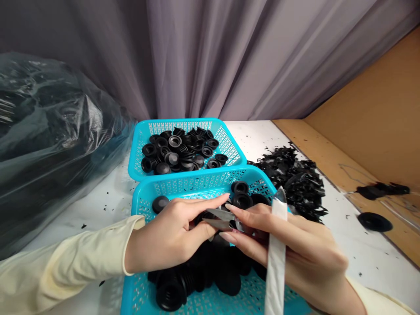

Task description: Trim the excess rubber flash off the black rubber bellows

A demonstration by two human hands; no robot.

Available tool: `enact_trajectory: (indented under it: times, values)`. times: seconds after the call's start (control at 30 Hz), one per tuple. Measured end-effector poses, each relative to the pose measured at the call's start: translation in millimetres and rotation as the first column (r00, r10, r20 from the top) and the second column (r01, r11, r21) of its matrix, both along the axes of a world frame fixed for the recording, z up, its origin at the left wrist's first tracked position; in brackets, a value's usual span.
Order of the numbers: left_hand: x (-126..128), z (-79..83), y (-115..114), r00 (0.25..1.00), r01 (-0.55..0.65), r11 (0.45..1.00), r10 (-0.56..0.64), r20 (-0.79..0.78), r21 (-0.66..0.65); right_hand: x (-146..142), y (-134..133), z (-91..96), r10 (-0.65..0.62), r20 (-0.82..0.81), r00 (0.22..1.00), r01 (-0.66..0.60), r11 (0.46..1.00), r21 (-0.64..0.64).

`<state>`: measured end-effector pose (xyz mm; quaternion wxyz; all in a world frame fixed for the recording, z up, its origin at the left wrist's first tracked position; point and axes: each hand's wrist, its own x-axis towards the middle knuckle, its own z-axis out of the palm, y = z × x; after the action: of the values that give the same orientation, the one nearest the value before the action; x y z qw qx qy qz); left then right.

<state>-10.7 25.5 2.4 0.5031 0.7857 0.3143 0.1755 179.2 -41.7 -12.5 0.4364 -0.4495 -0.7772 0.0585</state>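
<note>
My left hand is closed, its fingers pinched round a black rubber part that is mostly hidden. My right hand grips a pair of scissors; the two pointed silver scissor blades are spread and reach left to the part at my left fingertips. The scissor handles are hidden by my fingers. Across the right hand stands a white-wrapped tool with a short metal tip pointing up. Both hands are above the near blue basket, which holds several black ribbed rubber parts.
Behind stands a second blue basket with many black rubber parts. Black scraps are heaped at the right, near a black disc and a cable. A large clear plastic bag fills the left. A grey curtain hangs at the back.
</note>
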Motion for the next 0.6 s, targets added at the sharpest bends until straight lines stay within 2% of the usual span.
enact_trajectory:
  times: [0.2, 0.6]
  values:
    - [1.5, 0.4, -0.4, 0.999, -0.017, 0.993, 0.022, 0.038, -0.113, -1.6, -2.3, -2.6, -0.051, 0.078, 0.996, 0.048, 0.998, 0.041]
    - [2.5, 0.4, 0.1, 0.999, -0.01, 0.992, 0.015, 0.044, -0.124, -2.1, -0.6, -3.4, -0.064, 0.08, 0.995, 0.056, 0.995, 0.088]
